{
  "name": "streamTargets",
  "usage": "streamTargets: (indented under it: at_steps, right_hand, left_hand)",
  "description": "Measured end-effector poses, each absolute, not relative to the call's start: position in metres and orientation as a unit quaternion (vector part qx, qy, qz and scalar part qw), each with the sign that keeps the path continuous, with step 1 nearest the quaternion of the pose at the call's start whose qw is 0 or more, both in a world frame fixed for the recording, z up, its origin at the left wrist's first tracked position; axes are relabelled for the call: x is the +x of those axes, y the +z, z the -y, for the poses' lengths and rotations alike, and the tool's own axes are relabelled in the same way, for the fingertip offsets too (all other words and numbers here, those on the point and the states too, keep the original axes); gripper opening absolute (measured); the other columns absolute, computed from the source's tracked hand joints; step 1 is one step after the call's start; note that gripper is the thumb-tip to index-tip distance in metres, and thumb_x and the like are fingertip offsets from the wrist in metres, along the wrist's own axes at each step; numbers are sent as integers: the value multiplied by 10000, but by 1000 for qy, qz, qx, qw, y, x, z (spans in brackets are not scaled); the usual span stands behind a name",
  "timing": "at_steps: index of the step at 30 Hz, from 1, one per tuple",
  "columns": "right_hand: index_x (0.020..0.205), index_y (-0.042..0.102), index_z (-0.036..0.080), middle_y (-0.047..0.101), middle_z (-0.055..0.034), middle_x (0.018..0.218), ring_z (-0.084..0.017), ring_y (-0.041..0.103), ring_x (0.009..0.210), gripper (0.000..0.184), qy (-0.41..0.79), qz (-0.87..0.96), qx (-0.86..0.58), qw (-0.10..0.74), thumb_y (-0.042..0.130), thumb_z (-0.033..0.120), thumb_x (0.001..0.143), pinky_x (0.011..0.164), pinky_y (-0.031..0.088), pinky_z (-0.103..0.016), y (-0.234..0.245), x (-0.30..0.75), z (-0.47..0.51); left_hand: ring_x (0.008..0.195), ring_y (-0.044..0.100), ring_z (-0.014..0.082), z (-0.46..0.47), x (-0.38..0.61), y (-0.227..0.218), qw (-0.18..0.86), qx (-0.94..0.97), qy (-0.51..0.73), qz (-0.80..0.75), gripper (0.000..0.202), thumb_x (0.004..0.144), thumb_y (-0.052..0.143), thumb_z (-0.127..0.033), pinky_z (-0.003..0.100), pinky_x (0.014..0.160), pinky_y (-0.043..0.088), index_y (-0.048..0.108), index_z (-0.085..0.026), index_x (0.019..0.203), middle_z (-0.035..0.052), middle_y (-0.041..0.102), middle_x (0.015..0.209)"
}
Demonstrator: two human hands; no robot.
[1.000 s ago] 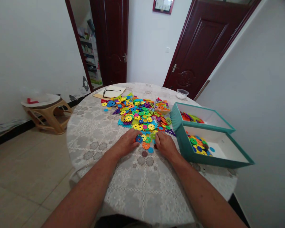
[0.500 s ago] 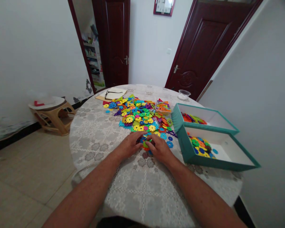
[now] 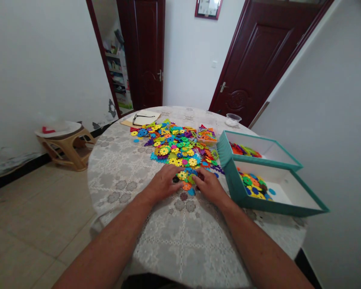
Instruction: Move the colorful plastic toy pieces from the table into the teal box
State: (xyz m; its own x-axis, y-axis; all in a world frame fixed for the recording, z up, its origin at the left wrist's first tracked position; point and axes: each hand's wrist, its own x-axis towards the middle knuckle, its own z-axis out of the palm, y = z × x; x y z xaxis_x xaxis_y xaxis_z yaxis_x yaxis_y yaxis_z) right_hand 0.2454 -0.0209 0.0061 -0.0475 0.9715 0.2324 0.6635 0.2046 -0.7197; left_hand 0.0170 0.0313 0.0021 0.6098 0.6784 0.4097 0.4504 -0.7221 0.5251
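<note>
- Head view: left hand (image 3: 164,183) and right hand (image 3: 209,187) rest on the bench (image 3: 174,241), fingertips touching loose discs (image 3: 185,186) between them.
- Grip on any disc: cannot tell.
- Box (image 3: 243,197) sits beside the right hand.

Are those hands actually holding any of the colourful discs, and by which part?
Cannot tell. The left hand and right hand lie palm down, both touching loose discs between them; none is clearly lifted.
</note>
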Motion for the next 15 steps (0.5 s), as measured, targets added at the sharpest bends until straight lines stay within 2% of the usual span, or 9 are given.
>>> streamTargets:
  at_steps: [4,7,10,15]
  right_hand:
    - [1111,701,191,668,0,846,-170,596,773,215,210,714,-597,299,615,273,932,717,437,-274,4,247,18]
    - [1192,702,163,700,-54,955,-197,621,885,294,163,738,-603,255,622,261,927,823,462,-298,6,241,17]
    - [1200,707,164,697,-108,1096,-231,625,1044,303,127,747,-615,220,613,265,929,932,458,-319,9,233,16]
    - [1194,692,180,657,-138,1208,-262,607,1139,321,112,726,-649,199,646,313,906,950,467,-330,9,224,14]
  left_hand:
    - [1162,585,295,-31,21,-2,152,902,245,-321,528,811,816,-352,444,1041,458,650,-224,1295,103,684,1214]
    - [1134,589,292,-32,24,-3,142,905,240,-321,485,829,804,-371,431,1011,458,657,-200,1258,115,681,1193]
    - [1118,596,284,-33,26,-5,145,901,245,-328,411,866,765,-353,419,999,456,665,-200,1233,113,684,1172]
    - [1103,607,277,-37,27,-9,160,898,254,-322,395,892,727,-330,419,981,459,658,-214,1263,105,702,1165]
